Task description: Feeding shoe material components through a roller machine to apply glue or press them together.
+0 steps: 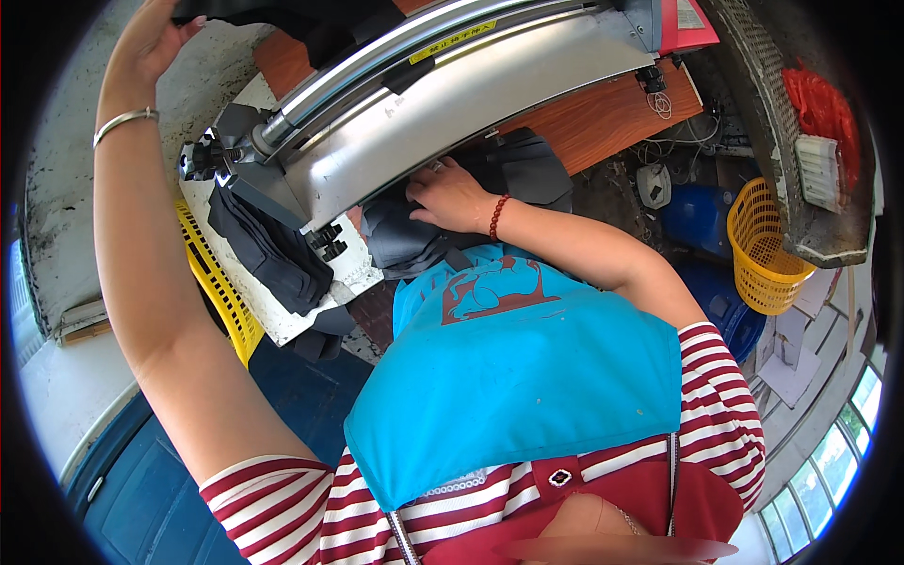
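At the upper left my left hand [153, 40] reaches past the machine's end, its fingers closed at the edge of a dark cloth piece [297, 17]; part of the hand is cut off by the frame. My right hand [454, 198] rests on dark grey cloth pieces [400, 240] below the machine's front edge, with its fingers bent and gripping the cloth. Between both hands stretches a long machine with a slanted metal plate [377, 155] and a shiny roller bar [367, 75]. More dark cloth [537, 169] lies right of my right hand.
A stack of dark cloth [268, 250] sits on a white surface [353, 273] at the left, beside a yellow crate [218, 282]. Black knobs [202, 160] stick out from the machine's left end. A yellow basket [767, 250], a blue bin [697, 221] and loose cables stand right.
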The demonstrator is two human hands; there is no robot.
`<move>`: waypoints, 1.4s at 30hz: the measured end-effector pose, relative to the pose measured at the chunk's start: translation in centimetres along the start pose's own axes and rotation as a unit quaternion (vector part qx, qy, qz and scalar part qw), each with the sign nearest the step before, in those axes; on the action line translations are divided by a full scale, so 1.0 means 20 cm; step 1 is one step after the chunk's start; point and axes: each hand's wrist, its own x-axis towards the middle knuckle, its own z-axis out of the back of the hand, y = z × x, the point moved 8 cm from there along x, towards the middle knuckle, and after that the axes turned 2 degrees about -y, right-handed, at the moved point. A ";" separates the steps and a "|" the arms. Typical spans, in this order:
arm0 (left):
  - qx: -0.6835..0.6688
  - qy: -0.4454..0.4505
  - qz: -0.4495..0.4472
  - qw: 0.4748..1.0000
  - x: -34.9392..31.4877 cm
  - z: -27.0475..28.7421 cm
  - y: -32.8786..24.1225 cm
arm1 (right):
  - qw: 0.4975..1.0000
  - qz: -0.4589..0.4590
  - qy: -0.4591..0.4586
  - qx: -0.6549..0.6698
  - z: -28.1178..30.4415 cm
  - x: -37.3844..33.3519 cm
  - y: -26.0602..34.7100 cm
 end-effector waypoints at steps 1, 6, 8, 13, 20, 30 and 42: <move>-0.026 0.004 -0.004 1.000 -0.01 0.02 -0.03 | 0.999 0.030 0.007 -0.007 0.01 0.00 0.03; 0.012 -0.012 -0.068 0.998 0.00 0.17 -0.15 | 0.991 0.094 0.004 0.090 0.27 -0.09 0.17; 0.079 -0.063 -0.089 0.991 0.05 0.21 -0.12 | 0.956 -0.005 -0.042 0.291 0.46 -0.12 0.10; 0.252 -0.020 -0.225 0.941 0.10 -0.04 0.12 | 0.897 -0.181 -0.110 0.389 0.73 -0.07 -0.11; 0.374 0.196 -0.010 0.907 -0.02 -0.56 0.79 | 0.929 -0.188 -0.125 0.294 0.75 0.22 -0.25; 0.293 0.121 0.083 0.945 0.09 -0.46 0.86 | 0.973 -0.185 -0.140 -0.019 0.92 0.09 -0.29; 0.255 -0.023 -0.061 0.965 0.30 0.01 0.27 | 0.979 -0.030 -0.117 0.165 0.52 -0.22 -0.08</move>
